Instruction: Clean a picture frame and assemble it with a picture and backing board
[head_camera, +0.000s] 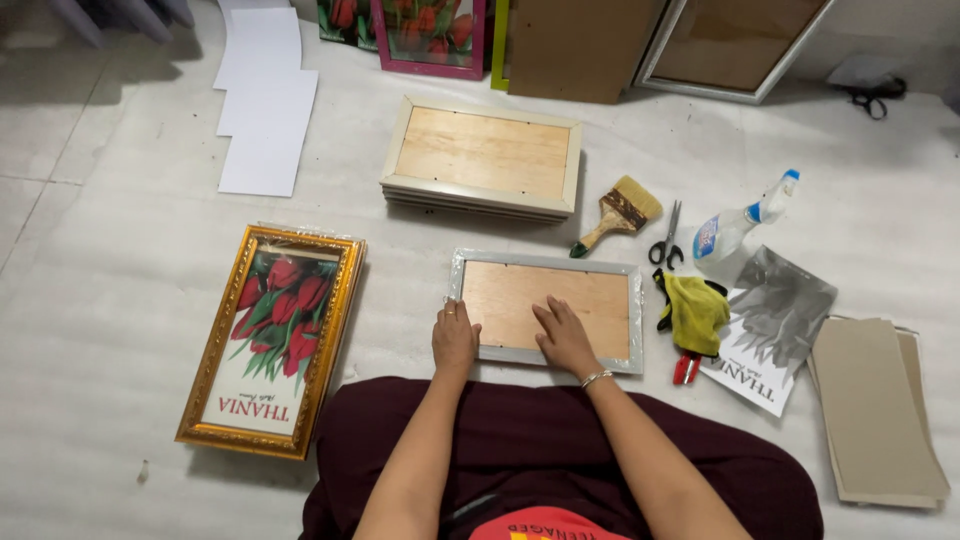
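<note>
We see the left hand (455, 337) lying flat and open on the left edge of a silver picture frame (545, 262). The right hand (563, 335) rests flat and open on the frame's brown wooden back. The frame lies face down on the floor, right in front of the person's lap. A yellow cloth (696, 312) and scissors (666, 243) lie to its right, and a gold frame with red tulips (270, 335) lies to its left.

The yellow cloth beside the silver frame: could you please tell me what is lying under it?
Under the yellow cloth, red handles of a tool poke out at its lower edge, and a black strap shows on its left. The tool's working end is covered.
</note>
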